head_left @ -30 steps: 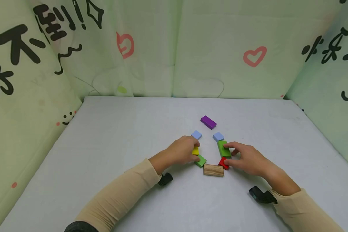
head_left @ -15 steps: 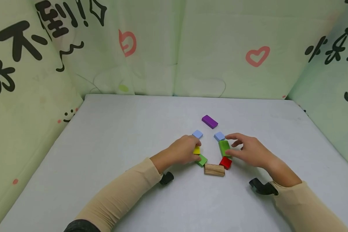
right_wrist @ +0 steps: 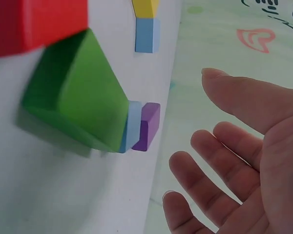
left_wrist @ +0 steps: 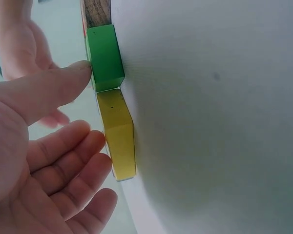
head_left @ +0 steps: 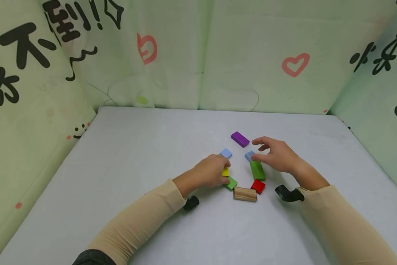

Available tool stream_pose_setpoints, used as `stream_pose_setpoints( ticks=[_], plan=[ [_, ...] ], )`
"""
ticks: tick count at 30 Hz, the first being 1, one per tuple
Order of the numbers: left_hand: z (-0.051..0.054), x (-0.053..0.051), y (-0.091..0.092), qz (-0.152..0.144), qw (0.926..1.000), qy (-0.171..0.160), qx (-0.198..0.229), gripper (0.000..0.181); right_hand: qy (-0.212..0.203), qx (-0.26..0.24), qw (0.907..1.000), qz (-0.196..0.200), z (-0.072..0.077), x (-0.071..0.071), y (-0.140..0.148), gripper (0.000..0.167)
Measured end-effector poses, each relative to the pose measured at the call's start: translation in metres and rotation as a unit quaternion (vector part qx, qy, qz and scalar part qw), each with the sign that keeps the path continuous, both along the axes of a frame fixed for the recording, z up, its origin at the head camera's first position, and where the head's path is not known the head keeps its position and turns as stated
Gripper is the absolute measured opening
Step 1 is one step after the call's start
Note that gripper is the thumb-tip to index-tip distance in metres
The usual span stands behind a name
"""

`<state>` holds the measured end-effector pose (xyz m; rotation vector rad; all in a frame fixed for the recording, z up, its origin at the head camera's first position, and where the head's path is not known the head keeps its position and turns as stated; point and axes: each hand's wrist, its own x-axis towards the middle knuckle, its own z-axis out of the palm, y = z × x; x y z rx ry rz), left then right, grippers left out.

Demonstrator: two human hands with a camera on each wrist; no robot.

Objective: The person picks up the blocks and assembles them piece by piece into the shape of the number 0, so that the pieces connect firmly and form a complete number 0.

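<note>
My left hand (head_left: pixel 211 171) lies over the left side of a ring of blocks. In the left wrist view its thumb touches the small green block (left_wrist: pixel 105 58) and its fingertips meet the yellow block (left_wrist: pixel 118 134). Fingers loosely bent, my right hand (head_left: pixel 281 156) hovers by the right blue block (head_left: pixel 249 156), partly covering it, with nothing held. Its forefinger points near the purple block (head_left: pixel 240 139). Below the right blue block come a longer green block (head_left: pixel 257 171) and a red block (head_left: pixel 258 186). A wood-grain block (head_left: pixel 245 194) closes the near side.
Another blue block (head_left: pixel 226 153) sits just beyond my left fingers. The white table (head_left: pixel 152 143) is bounded by printed cloth walls (head_left: pixel 172 55) at the back and sides. Black devices (head_left: pixel 191 203) hang at both wrists.
My right hand has moved away from me, from beside the red and longer green blocks to the right blue block and purple block. My left hand stays in place on its blocks.
</note>
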<state>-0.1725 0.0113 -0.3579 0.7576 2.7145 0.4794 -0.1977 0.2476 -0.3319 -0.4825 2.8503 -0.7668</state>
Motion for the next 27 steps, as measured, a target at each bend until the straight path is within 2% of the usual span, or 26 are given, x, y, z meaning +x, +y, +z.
stream_pose_setpoints(
  ticks=[11, 19, 27],
  plan=[
    [-0.001, 0.000, 0.000, 0.002, 1.0000, -0.009, 0.004, 0.050, -0.012, 0.015, 0.9997, -0.015, 0.003, -0.032, -0.012, 0.053],
    [-0.003, -0.001, 0.000, -0.004, 1.0000, 0.000, 0.005, 0.050, -0.023, 0.008, 0.9994, -0.025, -0.006, -0.046, -0.018, 0.049],
    [-0.001, -0.001, -0.001, -0.007, 0.9999, 0.004, 0.010, 0.049, -0.028, 0.037, 0.9982, -0.037, -0.013, -0.061, -0.021, 0.050]
  ],
)
